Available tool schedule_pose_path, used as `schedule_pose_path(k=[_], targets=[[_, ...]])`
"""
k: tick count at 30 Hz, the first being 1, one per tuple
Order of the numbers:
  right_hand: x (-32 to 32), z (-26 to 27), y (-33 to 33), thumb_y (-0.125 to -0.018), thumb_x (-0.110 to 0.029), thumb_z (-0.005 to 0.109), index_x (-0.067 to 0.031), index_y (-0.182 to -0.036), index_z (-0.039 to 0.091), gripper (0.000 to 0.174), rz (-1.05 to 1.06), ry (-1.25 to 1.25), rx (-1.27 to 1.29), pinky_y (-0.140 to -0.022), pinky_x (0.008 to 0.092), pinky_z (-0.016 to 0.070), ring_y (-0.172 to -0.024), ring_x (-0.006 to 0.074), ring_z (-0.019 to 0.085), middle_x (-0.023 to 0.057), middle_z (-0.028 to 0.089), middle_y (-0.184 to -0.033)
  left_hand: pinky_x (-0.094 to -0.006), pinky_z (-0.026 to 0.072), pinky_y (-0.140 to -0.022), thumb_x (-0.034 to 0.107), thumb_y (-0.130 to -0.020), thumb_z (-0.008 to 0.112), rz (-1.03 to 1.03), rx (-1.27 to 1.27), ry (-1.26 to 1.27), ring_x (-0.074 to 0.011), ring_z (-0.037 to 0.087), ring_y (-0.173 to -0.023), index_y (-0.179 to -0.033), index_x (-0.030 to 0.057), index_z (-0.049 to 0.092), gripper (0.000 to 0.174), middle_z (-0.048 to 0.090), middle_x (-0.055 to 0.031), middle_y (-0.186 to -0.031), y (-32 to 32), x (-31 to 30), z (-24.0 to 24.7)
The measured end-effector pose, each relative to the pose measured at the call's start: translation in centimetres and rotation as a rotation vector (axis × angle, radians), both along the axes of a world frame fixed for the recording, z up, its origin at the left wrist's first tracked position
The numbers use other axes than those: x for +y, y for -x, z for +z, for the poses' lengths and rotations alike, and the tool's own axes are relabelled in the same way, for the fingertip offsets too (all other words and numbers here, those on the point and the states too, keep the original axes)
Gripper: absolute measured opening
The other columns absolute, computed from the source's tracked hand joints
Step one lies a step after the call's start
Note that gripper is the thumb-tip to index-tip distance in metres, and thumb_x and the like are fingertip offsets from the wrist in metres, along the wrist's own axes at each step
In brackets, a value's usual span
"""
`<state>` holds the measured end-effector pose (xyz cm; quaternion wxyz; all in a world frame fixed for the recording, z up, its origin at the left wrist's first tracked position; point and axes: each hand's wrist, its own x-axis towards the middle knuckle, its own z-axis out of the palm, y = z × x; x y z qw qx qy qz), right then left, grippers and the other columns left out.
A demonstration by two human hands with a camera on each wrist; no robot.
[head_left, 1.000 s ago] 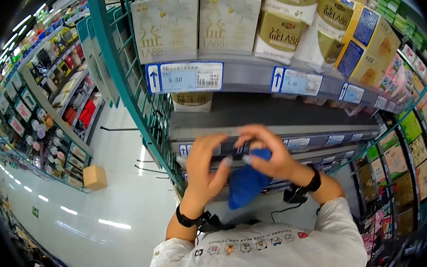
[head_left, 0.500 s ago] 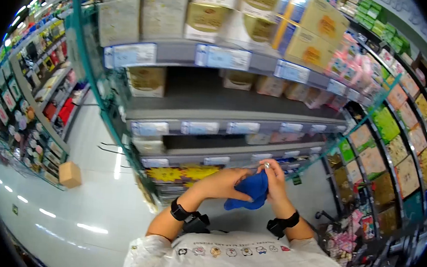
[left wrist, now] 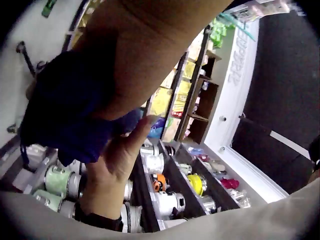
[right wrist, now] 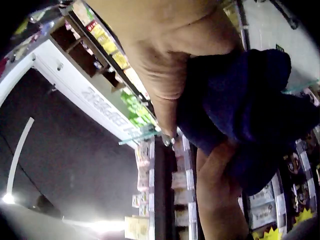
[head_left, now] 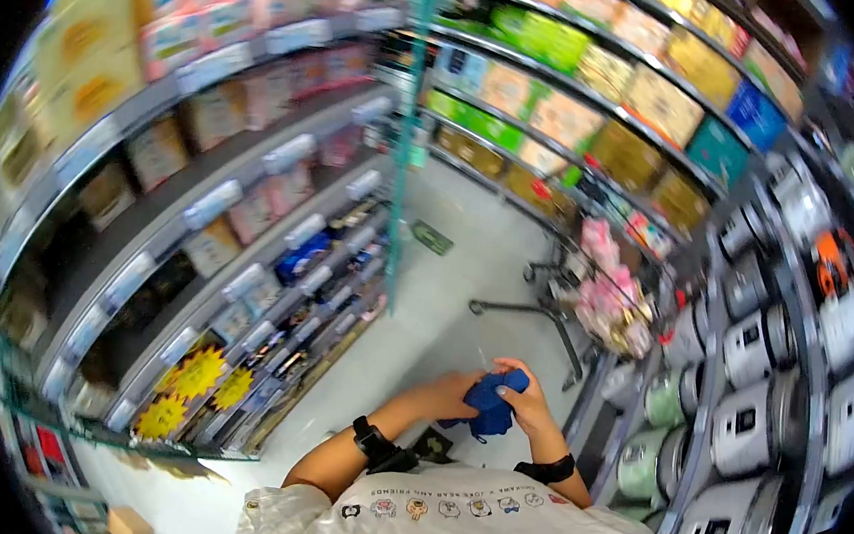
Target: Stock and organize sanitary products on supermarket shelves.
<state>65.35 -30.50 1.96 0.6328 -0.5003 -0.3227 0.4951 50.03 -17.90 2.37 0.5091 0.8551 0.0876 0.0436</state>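
A crumpled blue cloth with a small loop at its lower edge is held in front of the shirt. My right hand grips its right side, the thumb lying over the fabric. From the other side my left hand, blurred in the head view, holds the cloth's left part. In the left wrist view the dark blue cloth bunches between both hands, hiding most of the left fingers. Folds of the same cloth cover the right fingertips in the right wrist view.
Stocked shelves with price tags run along the left. A rack of boxed goods stands ahead, with a wheeled stand before it. Rice cookers line the right side. Grey floor lies between.
The view has swung right, away from the boxed shelf toward the rice cookers. My left hand, apart from the cloth a second ago, has joined the right hand on it; the cloth is now more bunched.
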Motion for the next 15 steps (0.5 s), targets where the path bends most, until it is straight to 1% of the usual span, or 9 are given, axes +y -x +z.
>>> schedule_pose_path(k=[3, 4, 7, 8, 11, 12, 15], targets=[[-4.2, -0.2, -3.7, -0.066, 0.0, 0.074, -0.0063, -0.121, 0.049, 0.061, -0.053, 0.021, -0.192, -0.085, 0.0264, 0.0416, -0.095, 0.0134, 0.052, 0.0031, 0.052, -0.103, -0.0393, 0.0479, -0.075, 0.017, -0.069, 0.065, -0.048, -0.051, 0.138, -0.0347, 0.061, -0.087, -0.12, 0.0015, 0.043, 0.058, 0.062, -0.0218, -0.098, -5.3, -1.8, -1.7], [-5.4, -0.2, -4.7, -0.062, -0.001, 0.077, -0.0059, -0.12, 0.049, 0.064, -0.08, 0.007, -0.157, -0.086, 0.0272, 0.0414, -0.096, 0.0141, 0.051, 0.0039, 0.051, -0.107, -0.0389, 0.0481, -0.076, 0.017, -0.069, 0.066, -0.057, -0.107, 0.076, -0.0353, 0.061, -0.086, -0.118, 0.0008, 0.044, 0.057, 0.062, -0.0227, -0.094, -7.0, -2.3, -2.7], [-8.5, -0.6, -7.3, -0.064, -0.002, 0.076, -0.0064, -0.118, 0.05, 0.06, -0.222, 0.094, -0.445, -0.084, 0.0275, 0.0423, -0.096, 0.0137, 0.052, 0.0041, 0.053, -0.106, -0.0394, 0.0482, -0.075, 0.018, -0.07, 0.066, -0.146, 0.073, 0.08, -0.0337, 0.062, -0.087, -0.118, 0.0017, 0.046, 0.054, 0.062, -0.023, -0.096, -11.8, -3.1, -2.2], [-9.1, -0.4, -7.4, -0.067, -0.002, 0.073, -0.0057, -0.109, 0.055, 0.046, -0.363, 0.13, -0.502, -0.081, 0.0281, 0.0436, -0.093, 0.0141, 0.054, 0.0053, 0.057, -0.101, -0.0381, 0.0485, -0.074, 0.019, -0.071, 0.066, -0.167, 0.088, 0.105, -0.0312, 0.062, -0.086, -0.116, 0.0013, 0.048, 0.051, 0.062, -0.022, -0.095, -13.2, -3.3, -2.6], [-10.6, -0.6, -9.4, -0.068, -0.001, 0.068, -0.0038, -0.098, 0.06, 0.031, -0.574, 0.13, -0.711, -0.078, 0.0286, 0.045, -0.088, 0.0164, 0.058, 0.0074, 0.06, -0.094, -0.0349, 0.0487, -0.072, 0.02, -0.072, 0.067, -0.208, 0.125, 0.303, -0.0271, 0.062, -0.083, -0.113, 0.0009, 0.05, 0.049, 0.062, -0.0171, -0.093, -17.9, -3.7, -6.2], [-10.6, -0.4, -9.8, -0.069, 0.0, 0.064, -0.0023, -0.093, 0.062, 0.024, -0.671, 0.165, -0.785, -0.075, 0.0289, 0.0457, -0.084, 0.0208, 0.06, 0.0101, 0.06, -0.091, -0.0326, 0.0471, -0.075, 0.018, -0.077, 0.064, -0.259, 0.216, 0.46, -0.0199, 0.057, -0.088, -0.116, 0.0018, 0.05, 0.044, 0.06, -0.011, -0.101, -19.3, -3.7, -6.6], [-9.3, 0.1, -11.6, -0.069, -0.001, 0.064, -0.0027, -0.095, 0.062, 0.026, -0.794, 0.243, -0.914, -0.073, 0.0284, 0.0461, -0.08, 0.0233, 0.06, 0.0108, 0.059, -0.088, -0.029, 0.048, -0.075, 0.017, -0.078, 0.064, -0.175, 0.524, 0.813, -0.0176, 0.058, -0.087, -0.114, 0.0013, 0.052, 0.041, 0.06, -0.0102, -0.101, -23.2, -3.0, -6.0]])
